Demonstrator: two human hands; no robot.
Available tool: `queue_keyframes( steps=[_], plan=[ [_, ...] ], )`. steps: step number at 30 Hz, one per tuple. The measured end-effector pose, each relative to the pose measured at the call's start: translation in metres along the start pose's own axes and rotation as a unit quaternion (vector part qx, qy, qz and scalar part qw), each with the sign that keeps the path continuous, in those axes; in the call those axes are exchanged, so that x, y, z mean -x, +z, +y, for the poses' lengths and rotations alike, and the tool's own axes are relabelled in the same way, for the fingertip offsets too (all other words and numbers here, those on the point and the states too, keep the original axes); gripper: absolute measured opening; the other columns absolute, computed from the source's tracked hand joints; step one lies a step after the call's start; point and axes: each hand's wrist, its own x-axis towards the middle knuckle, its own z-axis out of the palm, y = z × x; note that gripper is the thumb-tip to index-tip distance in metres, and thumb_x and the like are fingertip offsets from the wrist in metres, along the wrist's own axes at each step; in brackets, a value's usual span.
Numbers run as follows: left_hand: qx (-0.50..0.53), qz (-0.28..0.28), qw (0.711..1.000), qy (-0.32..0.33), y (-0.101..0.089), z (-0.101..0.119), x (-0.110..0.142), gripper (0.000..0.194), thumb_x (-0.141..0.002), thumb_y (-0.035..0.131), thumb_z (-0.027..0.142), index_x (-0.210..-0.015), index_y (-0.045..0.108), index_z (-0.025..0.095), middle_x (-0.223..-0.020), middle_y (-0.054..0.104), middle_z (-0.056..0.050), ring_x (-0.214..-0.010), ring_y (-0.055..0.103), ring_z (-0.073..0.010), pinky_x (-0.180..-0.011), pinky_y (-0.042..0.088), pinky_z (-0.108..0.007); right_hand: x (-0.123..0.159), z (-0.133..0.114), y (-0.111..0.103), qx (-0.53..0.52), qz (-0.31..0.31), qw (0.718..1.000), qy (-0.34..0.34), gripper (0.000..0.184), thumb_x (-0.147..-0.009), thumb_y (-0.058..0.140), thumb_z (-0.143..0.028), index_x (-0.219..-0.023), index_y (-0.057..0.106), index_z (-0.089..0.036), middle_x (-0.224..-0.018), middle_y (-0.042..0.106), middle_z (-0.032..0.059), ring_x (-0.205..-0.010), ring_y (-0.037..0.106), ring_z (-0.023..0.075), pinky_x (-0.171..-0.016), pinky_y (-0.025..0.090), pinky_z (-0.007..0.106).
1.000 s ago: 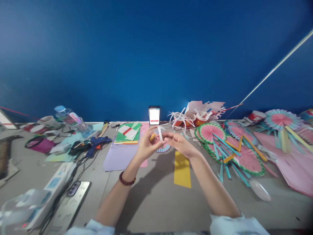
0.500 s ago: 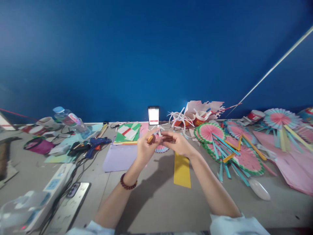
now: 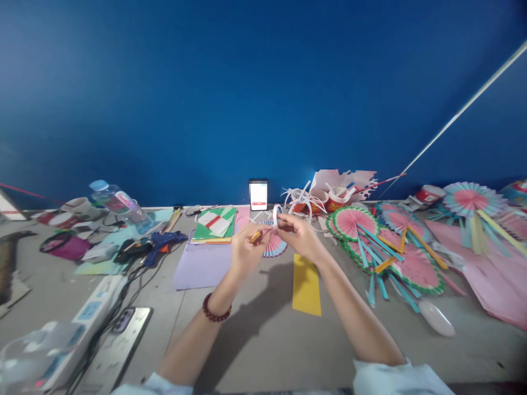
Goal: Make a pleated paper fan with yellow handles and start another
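Note:
My left hand (image 3: 247,245) is closed around a small yellow-orange object (image 3: 256,237); only its end shows between the fingers, and its kind cannot be made out. Close beside it, my right hand (image 3: 300,236) pinches a thin white strip (image 3: 276,213) that curls up in a loop above the fingertips. The fingertips of both hands nearly meet. Behind and below them lies a round pleated paper fan (image 3: 275,247) in pink, white and blue, partly covered by the hands. A yellow paper rectangle (image 3: 307,285) lies flat under my right wrist.
Purple paper (image 3: 201,267) and a green-topped stack (image 3: 214,224) lie left of my hands. Farther left are a blue glue gun (image 3: 162,241), a bottle (image 3: 121,203), a power strip (image 3: 88,323) and a phone (image 3: 119,345). Watermelon-patterned fans (image 3: 356,222) crowd the right. A lit phone (image 3: 258,195) stands behind.
The white strip now curls into a loop above my right fingers. My right hand has shifted slightly, and more of the pleated fan shows between the hands.

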Motion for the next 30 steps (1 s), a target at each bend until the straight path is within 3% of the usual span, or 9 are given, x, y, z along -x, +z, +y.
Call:
queue_keyframes(
  steps=[10, 15, 18, 21, 25, 27, 30],
  plan=[
    [0.049, -0.013, 0.995, -0.083, -0.001, 0.002, 0.0, 0.009, -0.076, 0.063, 0.022, -0.077, 0.072, 0.02, -0.066, 0.062, 0.0, -0.058, 0.052, -0.0117, -0.053, 0.04, -0.022, 0.0, -0.003, 0.004, -0.076, 0.044, 0.995, 0.053, 0.04, -0.073, 0.066, -0.034, -0.102, 0.041, -0.024, -0.07, 0.061, -0.005, -0.057, 0.064, 0.0164, -0.054, 0.046, 0.027],
    [0.061, 0.007, 0.992, -0.113, -0.003, -0.002, -0.003, 0.009, -0.076, 0.066, 0.028, -0.077, 0.07, 0.02, -0.061, 0.056, 0.001, -0.055, 0.047, -0.0106, -0.049, 0.034, -0.022, 0.0, -0.002, 0.008, -0.022, -0.003, 1.0, 0.019, 0.019, -0.077, 0.061, -0.033, -0.09, 0.055, -0.021, -0.068, 0.061, -0.0028, -0.059, 0.059, 0.0129, -0.059, 0.046, 0.026],
    [0.091, 0.004, 0.984, -0.154, -0.007, -0.003, -0.008, 0.014, -0.073, 0.069, 0.032, -0.075, 0.068, 0.018, -0.054, 0.045, 0.004, -0.049, 0.037, -0.0078, -0.046, 0.029, -0.021, -0.003, 0.001, 0.01, -0.021, -0.02, 1.0, 0.012, 0.019, -0.078, 0.063, -0.038, -0.078, 0.06, -0.019, -0.069, 0.062, -0.0007, -0.063, 0.058, 0.0131, -0.061, 0.046, 0.026],
    [0.185, -0.047, 0.959, -0.211, -0.011, -0.003, -0.013, 0.028, -0.07, 0.073, 0.038, -0.088, 0.067, 0.016, -0.054, 0.038, 0.007, -0.045, 0.029, -0.0047, -0.043, 0.023, -0.02, -0.005, 0.002, 0.011, -0.041, -0.004, 0.999, 0.035, 0.023, -0.075, 0.066, -0.041, -0.075, 0.061, -0.019, -0.066, 0.06, -0.0014, -0.056, 0.054, 0.0118, -0.055, 0.043, 0.026],
    [0.352, -0.111, 0.887, -0.278, -0.011, -0.002, -0.016, 0.042, -0.075, 0.065, 0.049, -0.102, 0.061, 0.017, -0.056, 0.037, 0.009, -0.039, 0.018, -0.0025, -0.039, 0.015, -0.019, -0.005, 0.0, 0.008, -0.097, 0.038, 0.992, 0.078, 0.023, -0.074, 0.067, -0.041, -0.077, 0.062, -0.019, -0.068, 0.062, -0.0001, -0.046, 0.053, 0.0113, -0.045, 0.04, 0.025],
    [0.402, -0.098, 0.862, -0.292, -0.009, -0.002, -0.017, 0.039, -0.076, 0.062, 0.051, -0.097, 0.06, 0.018, -0.059, 0.043, 0.007, -0.038, 0.019, -0.0025, -0.038, 0.014, -0.019, -0.005, 0.0, 0.007, -0.12, 0.047, 0.986, 0.103, 0.023, -0.073, 0.068, -0.041, -0.076, 0.062, -0.019, -0.065, 0.062, -0.0006, -0.039, 0.051, 0.0106, -0.04, 0.037, 0.025],
    [0.436, -0.052, 0.853, -0.284, -0.01, -0.001, -0.017, 0.031, -0.075, 0.062, 0.047, -0.087, 0.058, 0.019, -0.062, 0.048, 0.005, -0.038, 0.023, -0.0035, -0.038, 0.016, -0.019, -0.006, 0.001, 0.003, -0.143, 0.067, 0.979, 0.127, 0.026, -0.068, 0.072, -0.041, -0.073, 0.06, -0.019, -0.052, 0.056, -0.0043, -0.031, 0.046, 0.0092, -0.033, 0.032, 0.022]
  ],
)
